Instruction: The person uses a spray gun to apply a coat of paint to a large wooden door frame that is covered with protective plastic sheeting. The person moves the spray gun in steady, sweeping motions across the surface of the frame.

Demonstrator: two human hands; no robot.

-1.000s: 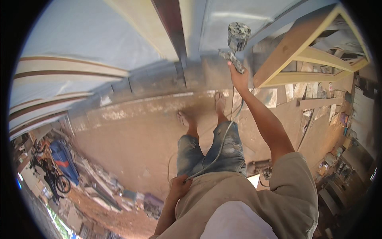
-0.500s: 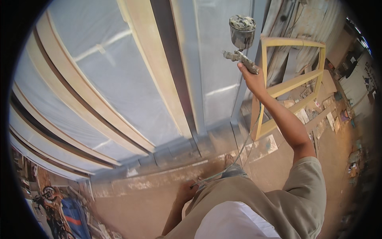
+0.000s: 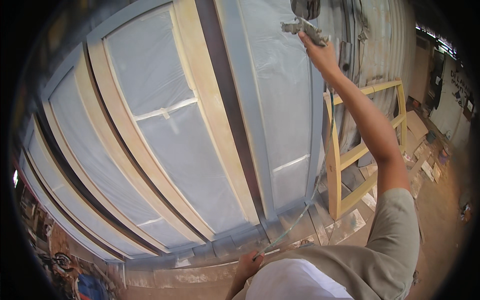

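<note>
Raised high, my right hand [image 3: 321, 56] is closed around the handle of a paint-spattered spray gun [image 3: 304, 29]. A dark cup [image 3: 306, 8] sits on top of the gun, partly cut off by the upper edge. The nozzle points left, towards a grey-painted frame [image 3: 257, 135] whose inner panel is covered in plastic film [image 3: 282, 105]. From the gun, a thin greenish hose [image 3: 320, 172] hangs down and runs to my left hand [image 3: 248, 263]. That hand is low by my body, closed on the hose.
Several upright pale wooden frames [image 3: 220, 120] with filmed panels lean in a row to the left, some partly grey. At right, a yellowish wooden frame [image 3: 334, 165] leans against corrugated sheets [image 3: 385, 45]. Boards [image 3: 345, 225] lie along the floor. A bicycle wheel [image 3: 62, 260] shows at lower left.
My right hand has lifted the spray gun higher, its cup now partly out of view. The view has tilted up, showing more of the frames' tops. My left hand still holds the hose.
</note>
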